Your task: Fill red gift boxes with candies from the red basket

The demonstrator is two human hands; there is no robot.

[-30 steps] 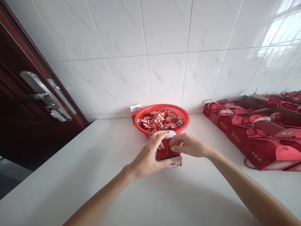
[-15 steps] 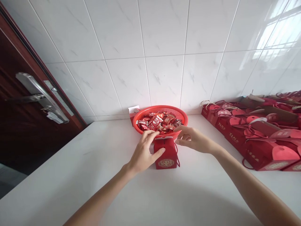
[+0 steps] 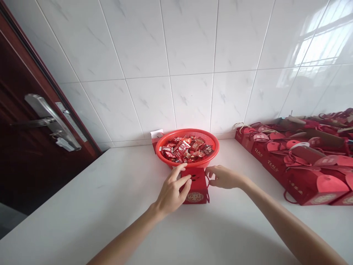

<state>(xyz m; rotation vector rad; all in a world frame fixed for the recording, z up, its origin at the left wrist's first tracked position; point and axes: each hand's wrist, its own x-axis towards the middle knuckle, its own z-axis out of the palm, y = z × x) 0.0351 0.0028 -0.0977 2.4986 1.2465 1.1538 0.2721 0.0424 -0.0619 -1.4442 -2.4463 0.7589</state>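
Note:
A small red gift box (image 3: pixel 197 189) with a gold emblem on its front stands upright on the white countertop, its top panel folded over and showing dark slots. My left hand (image 3: pixel 174 189) grips it at the left, fingers bent over the top edge and thumb near the front. On the opposite side, my right hand (image 3: pixel 222 176) has its fingers curled against the upper right edge, close to the dark red cord handle. Right behind the box is a red plastic basket (image 3: pixel 216 154) filled with wrapped candies (image 3: pixel 183 147).
Rows of similar red gift boxes (image 3: pixel 275 165) with cord handles fill the counter's right side. A red and white carton piece (image 3: pixel 156 135) leans behind the basket. White tiles (image 3: pixel 193 99) line the back wall. A dark wooden door (image 3: pixel 27 154) with a metal handle is at left.
The box's top panel now lies flat and closed. My left fingers have come over its top edge, and my right hand has dropped from the back flap to the right side.

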